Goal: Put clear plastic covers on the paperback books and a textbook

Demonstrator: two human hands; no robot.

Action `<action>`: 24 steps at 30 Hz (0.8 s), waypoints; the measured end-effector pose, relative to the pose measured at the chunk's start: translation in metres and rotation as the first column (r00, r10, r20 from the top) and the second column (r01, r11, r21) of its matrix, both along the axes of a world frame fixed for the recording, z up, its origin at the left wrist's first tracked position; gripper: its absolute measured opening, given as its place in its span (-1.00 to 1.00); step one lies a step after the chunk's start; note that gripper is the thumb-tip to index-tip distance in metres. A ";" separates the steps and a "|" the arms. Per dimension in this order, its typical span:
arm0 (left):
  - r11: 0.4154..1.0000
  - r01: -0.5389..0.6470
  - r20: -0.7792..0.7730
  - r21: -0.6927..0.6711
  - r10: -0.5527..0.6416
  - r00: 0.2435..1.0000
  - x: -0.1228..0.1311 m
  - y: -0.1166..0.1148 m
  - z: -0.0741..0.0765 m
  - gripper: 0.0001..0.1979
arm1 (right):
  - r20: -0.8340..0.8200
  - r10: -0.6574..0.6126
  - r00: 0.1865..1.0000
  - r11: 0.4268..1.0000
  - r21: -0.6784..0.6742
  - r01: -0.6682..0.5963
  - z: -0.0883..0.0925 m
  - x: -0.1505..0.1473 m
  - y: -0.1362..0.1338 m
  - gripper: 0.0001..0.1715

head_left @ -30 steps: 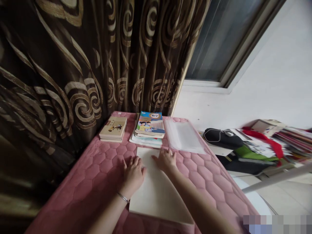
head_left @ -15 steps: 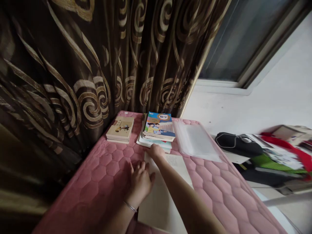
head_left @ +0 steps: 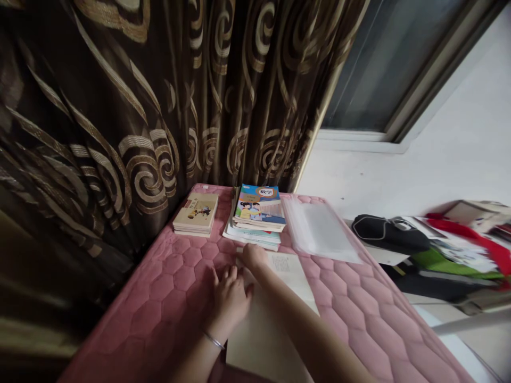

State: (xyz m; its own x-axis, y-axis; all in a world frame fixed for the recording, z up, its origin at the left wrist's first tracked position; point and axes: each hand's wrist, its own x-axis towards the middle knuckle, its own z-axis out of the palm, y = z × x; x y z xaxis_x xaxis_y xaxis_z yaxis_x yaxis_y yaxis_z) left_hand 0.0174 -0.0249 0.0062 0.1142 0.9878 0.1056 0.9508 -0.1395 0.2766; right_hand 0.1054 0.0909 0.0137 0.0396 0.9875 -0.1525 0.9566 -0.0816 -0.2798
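A large cream paper sheet (head_left: 259, 340) lies on the pink quilted table cover (head_left: 167, 287). My left hand (head_left: 229, 298) rests flat on the sheet's left edge, fingers spread, a thin bracelet on the wrist. My right hand (head_left: 253, 257) reaches across to the sheet's far left corner, just in front of the stack of colourful schoolbooks (head_left: 257, 215); its fingers are curled at the paper's edge, and I cannot see whether they pinch it. A printed page (head_left: 289, 268) shows under the sheet beside my right forearm.
A tan book (head_left: 196, 213) lies at the far left corner. A clear plastic folder (head_left: 319, 231) lies right of the stack. A dark patterned curtain (head_left: 159, 106) hangs behind. To the right a cluttered surface holds a black pouch (head_left: 389, 234), red and green items.
My right hand moved from the sheet's far right part to its far left corner near the book stack. The view shifted slightly; a printed page now shows.
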 end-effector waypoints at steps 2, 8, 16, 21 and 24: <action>1.000 0.001 -0.016 0.008 -0.001 1.000 -0.001 0.000 0.000 -0.54 | -0.014 -0.010 1.000 1.000 0.002 0.010 0.002 -0.005 0.010 -0.47; 1.000 0.010 -0.048 0.019 -0.009 0.999 -0.002 0.000 0.000 -0.58 | -0.054 -0.006 0.999 1.000 0.018 0.007 -0.001 -0.005 0.003 -0.48; 0.998 0.017 -0.067 0.065 -0.012 0.998 -0.003 0.001 -0.001 -0.59 | -0.015 -0.127 0.992 0.992 0.008 0.127 -0.002 0.112 -0.047 -0.59; 0.998 0.023 -0.094 0.052 -0.018 0.995 -0.002 0.000 0.001 -0.57 | 0.022 -0.226 0.974 0.974 0.021 0.226 -0.002 0.167 -0.058 -0.65; 0.998 0.015 -0.142 0.054 -0.007 0.990 0.000 0.001 0.004 -0.56 | 0.016 -0.208 0.978 0.977 0.038 0.208 -0.005 0.170 -0.059 -0.68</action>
